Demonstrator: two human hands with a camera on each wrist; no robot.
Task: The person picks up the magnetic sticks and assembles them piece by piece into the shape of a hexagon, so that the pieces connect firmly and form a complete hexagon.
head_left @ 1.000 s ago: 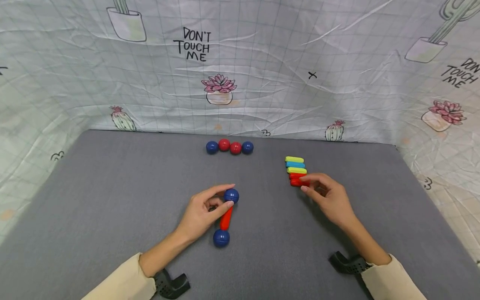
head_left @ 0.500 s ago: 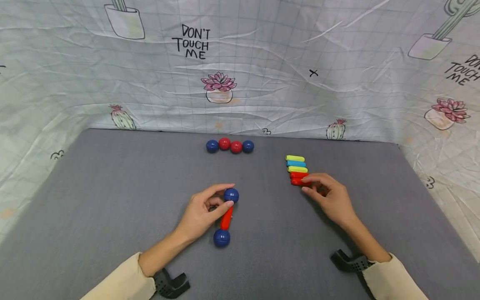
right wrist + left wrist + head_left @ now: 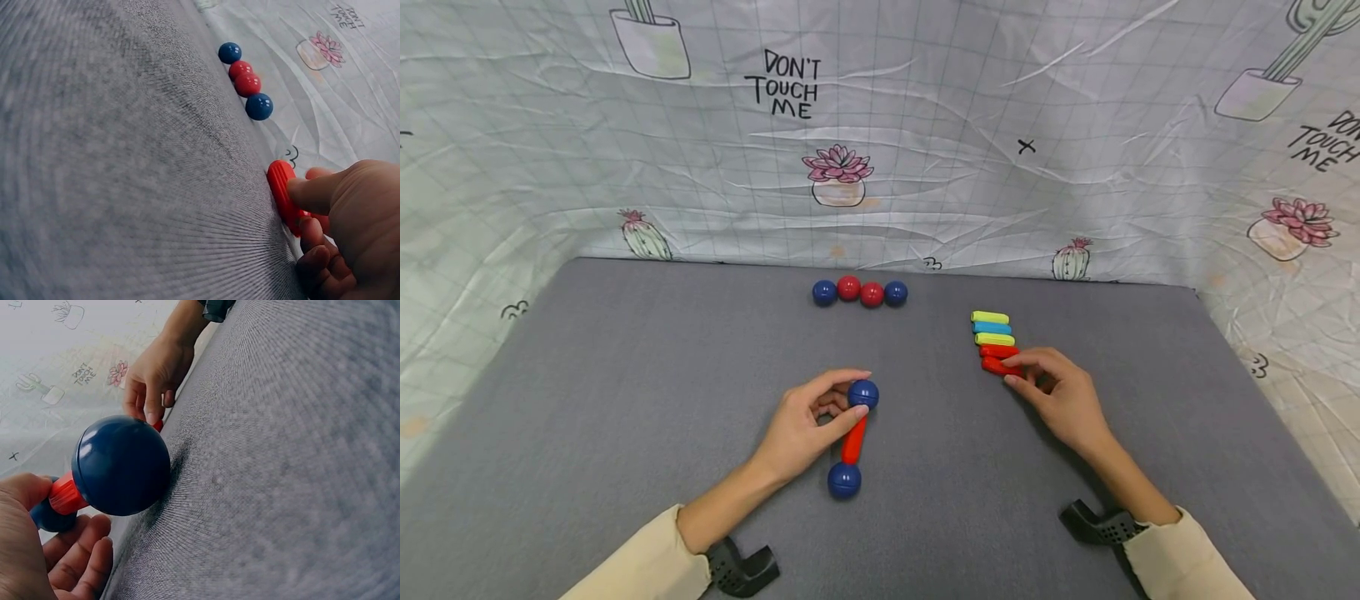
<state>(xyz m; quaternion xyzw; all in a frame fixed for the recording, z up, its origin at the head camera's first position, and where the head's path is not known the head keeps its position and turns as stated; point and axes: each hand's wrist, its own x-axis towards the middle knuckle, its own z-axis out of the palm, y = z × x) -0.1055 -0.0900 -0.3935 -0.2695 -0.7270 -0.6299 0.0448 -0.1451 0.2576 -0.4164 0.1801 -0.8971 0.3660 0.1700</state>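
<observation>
Head cam shows the left hand (image 3: 801,425) pinching the far blue plastic ball (image 3: 863,393) of the red-rod dumbbell (image 3: 853,439). Only the right-wrist view shows the right hand's (image 3: 350,231) thumb and fingers grasping the nearest red ridged stick (image 3: 282,190).

"DON'T TOUCH ME" on backdrop cloth (image 3: 925,167)

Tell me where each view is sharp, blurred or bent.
Head view: sharp, evenly lit, the mat's far edge bowed by the wide lens. Left wrist view: near blue ball fairly sharp, mat blurred in the foreground. Right wrist view: red stick clear, near mat smeared, ball row readable.
</observation>
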